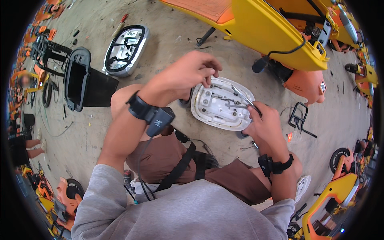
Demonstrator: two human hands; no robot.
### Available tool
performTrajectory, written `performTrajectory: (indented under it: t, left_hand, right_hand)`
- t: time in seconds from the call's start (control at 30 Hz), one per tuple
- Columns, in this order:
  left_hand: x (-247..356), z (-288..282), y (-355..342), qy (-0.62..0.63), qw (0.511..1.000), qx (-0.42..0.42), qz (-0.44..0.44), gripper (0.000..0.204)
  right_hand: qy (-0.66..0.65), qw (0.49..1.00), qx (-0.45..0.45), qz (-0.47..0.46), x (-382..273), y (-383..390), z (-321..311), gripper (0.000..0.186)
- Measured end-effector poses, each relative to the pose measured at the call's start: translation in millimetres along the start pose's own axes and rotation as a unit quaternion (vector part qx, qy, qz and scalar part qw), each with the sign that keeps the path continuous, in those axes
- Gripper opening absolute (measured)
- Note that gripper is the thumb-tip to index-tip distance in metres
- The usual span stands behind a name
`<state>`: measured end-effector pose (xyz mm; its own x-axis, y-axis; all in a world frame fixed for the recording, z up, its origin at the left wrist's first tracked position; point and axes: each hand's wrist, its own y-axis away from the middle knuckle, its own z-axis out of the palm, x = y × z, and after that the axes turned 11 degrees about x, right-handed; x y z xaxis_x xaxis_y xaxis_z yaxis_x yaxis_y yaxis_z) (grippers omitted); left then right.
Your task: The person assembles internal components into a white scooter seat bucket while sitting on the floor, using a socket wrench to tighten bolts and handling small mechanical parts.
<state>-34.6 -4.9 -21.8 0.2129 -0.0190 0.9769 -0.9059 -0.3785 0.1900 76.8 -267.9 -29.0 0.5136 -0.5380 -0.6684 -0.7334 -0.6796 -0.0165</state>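
A white oval plastic shell (218, 123), likely a scooter seat base, lies between my knees with its ribbed inner side up. Small screws or fittings and a dark strip show inside it. My right hand (265, 122) grips a slim silver tool (241, 95), perhaps tweezers, slanting over the shell's right part. Above the upper left rim, my left hand (194, 70) hovers with loosely bent fingers, and nothing shows in it. Both wrists wear black straps with small boxes.
A similar shell with a black seal (127, 50) lies upper left, by a red-handled screwdriver (123, 19). Left of me is a black bin (78, 80). A yellow scooter body (264, 34) stands ahead; a black metal bracket (298, 118) lies right. Scooter parts line the sides.
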Motion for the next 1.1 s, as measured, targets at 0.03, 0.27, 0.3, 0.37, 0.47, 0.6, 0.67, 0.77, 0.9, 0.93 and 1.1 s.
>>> performTrajectory:
  t: [0.03,0.27,0.3,0.37,0.47,0.6,0.67,0.77,0.9,0.93,1.1]
  left_hand:
    - [-2,4,5,-0.015,1.000,-0.003,-0.015,0.019]
    - [16,2,3,0.164,0.985,0.038,-0.035,0.024]
    - [21,2,5,0.198,0.978,0.043,-0.046,0.025]
    - [29,-1,12,0.267,0.959,0.054,-0.074,0.029]
    - [36,-7,19,0.318,0.943,0.042,-0.089,0.032]
    - [35,-11,17,0.279,0.956,0.068,-0.052,0.036]
    - [40,-9,16,0.249,0.963,0.092,-0.046,0.037]
    - [37,-8,17,0.241,0.965,0.090,-0.051,0.037]
    - [37,-11,19,0.265,0.956,0.128,-0.005,0.033]
    - [37,-11,17,0.251,0.956,0.151,0.006,0.028]
    - [26,-13,11,0.223,0.948,0.213,0.074,0.020]
  right_hand:
    - [-0.013,1.000,-0.007,0.017,-8,2,-5,0.016]
    - [-0.053,0.991,0.124,-0.014,-27,4,-43,0.012]
    - [-0.074,0.987,0.146,-0.010,-27,7,-46,0.013]
    - [-0.115,0.976,0.184,-0.002,-23,13,-53,0.014]
    - [-0.198,0.946,0.257,-0.008,-12,20,-60,0.016]
    - [-0.290,0.906,0.308,0.012,-9,27,-73,0.017]
    - [-0.325,0.886,0.330,0.000,-7,28,-76,0.017]
    - [-0.297,0.880,0.365,-0.066,5,33,-75,0.018]
    - [-0.350,0.865,0.352,-0.072,-2,37,-79,0.025]
    - [-0.372,0.853,0.360,-0.061,-5,36,-79,0.027]
    - [-0.422,0.842,0.326,-0.082,7,40,-85,0.024]
